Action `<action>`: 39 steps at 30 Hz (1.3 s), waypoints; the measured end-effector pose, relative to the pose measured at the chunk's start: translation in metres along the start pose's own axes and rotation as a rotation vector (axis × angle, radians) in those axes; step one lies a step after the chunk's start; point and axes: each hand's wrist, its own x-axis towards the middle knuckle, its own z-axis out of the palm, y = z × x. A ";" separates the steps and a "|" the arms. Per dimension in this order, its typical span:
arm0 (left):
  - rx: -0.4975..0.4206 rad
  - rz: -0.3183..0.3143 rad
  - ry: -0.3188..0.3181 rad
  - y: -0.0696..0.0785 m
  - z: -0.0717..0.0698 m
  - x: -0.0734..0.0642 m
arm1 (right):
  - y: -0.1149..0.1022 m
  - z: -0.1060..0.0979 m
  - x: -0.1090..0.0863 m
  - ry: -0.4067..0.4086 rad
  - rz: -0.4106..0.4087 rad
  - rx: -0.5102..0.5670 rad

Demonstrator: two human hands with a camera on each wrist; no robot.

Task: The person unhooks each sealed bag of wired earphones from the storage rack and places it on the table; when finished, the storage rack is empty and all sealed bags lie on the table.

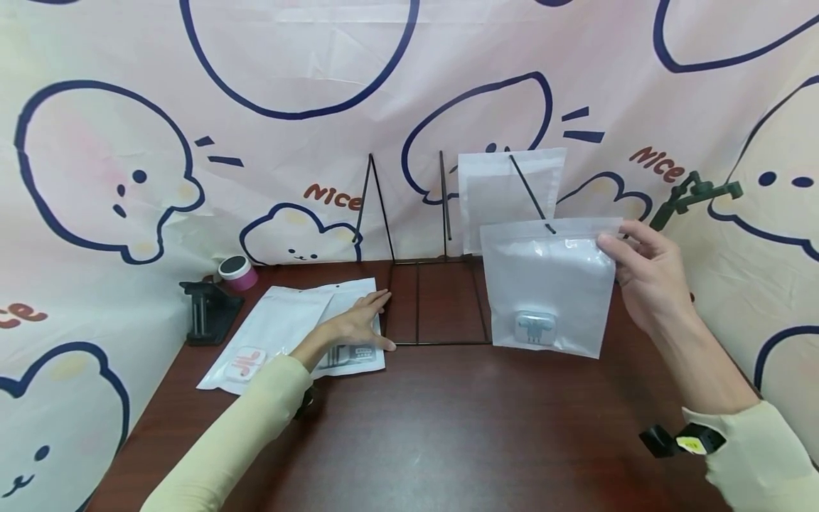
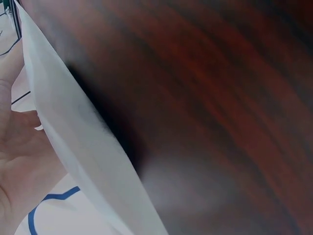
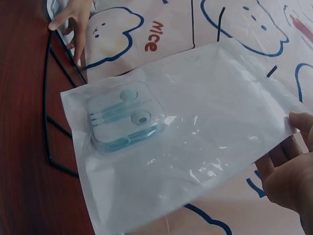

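Observation:
My right hand (image 1: 652, 274) pinches the upper right corner of a white zip pouch (image 1: 557, 277) between thumb and fingers. Light-blue earphones in a clear case (image 3: 128, 117) show through its front. The tip of a black wire hook (image 1: 527, 190) meets the pouch's top edge near the middle. Behind it, another white pouch (image 1: 493, 203) hangs at the rack. My left hand (image 1: 355, 327), fingers spread, lies over the right side of two overlapping white pouches (image 1: 288, 316), fingertips beside the rack's base (image 1: 418, 306). One pouch shows red earphones (image 1: 246, 363); the other's contents are partly hidden.
Two more wire arms (image 1: 443, 192) stand up on the rack's left and middle. At the back left are a black stand (image 1: 214, 313) and a pink jar with a white-rimmed lid (image 1: 238, 274). A dark green bracket (image 1: 694, 195) stands at the right, by the printed cloth backdrop.

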 end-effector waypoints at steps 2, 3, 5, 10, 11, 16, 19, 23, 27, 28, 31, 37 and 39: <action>-0.001 0.000 0.002 0.000 0.000 -0.001 | -0.002 0.000 -0.006 -0.015 -0.026 0.024; -0.001 0.000 0.003 0.000 0.000 -0.001 | -0.003 -0.001 -0.009 -0.026 -0.040 0.038; -0.002 0.000 0.003 -0.001 0.000 -0.001 | -0.005 -0.001 -0.014 -0.056 -0.069 0.063; -0.002 -0.001 0.002 -0.002 -0.001 0.000 | -0.009 -0.004 -0.025 -0.103 -0.107 0.063; 0.000 -0.004 0.001 -0.003 0.000 0.000 | -0.009 -0.006 -0.027 -0.106 -0.108 0.057; 0.007 -0.006 0.007 -0.003 0.000 0.001 | -0.005 -0.014 -0.030 -0.054 -0.072 0.030; 0.008 -0.002 0.014 -0.003 0.001 -0.001 | 0.001 -0.025 -0.029 -0.041 -0.027 0.042; 0.003 -0.002 0.012 0.000 0.001 -0.001 | 0.011 -0.045 -0.025 -0.035 0.044 0.064; 0.010 -0.002 0.014 0.001 0.000 0.000 | 0.020 -0.064 -0.019 -0.005 0.125 0.080; 0.013 -0.004 0.013 0.001 0.000 0.001 | 0.022 -0.068 -0.017 0.008 0.142 0.081; 0.019 -0.009 0.013 0.002 0.000 0.001 | 0.028 -0.079 -0.012 0.039 0.177 0.064; 0.021 -0.015 0.013 0.001 0.001 0.001 | 0.050 -0.101 -0.001 0.089 0.256 0.019; 0.020 -0.017 0.014 0.001 0.001 0.002 | 0.057 -0.106 0.003 0.120 0.295 -0.034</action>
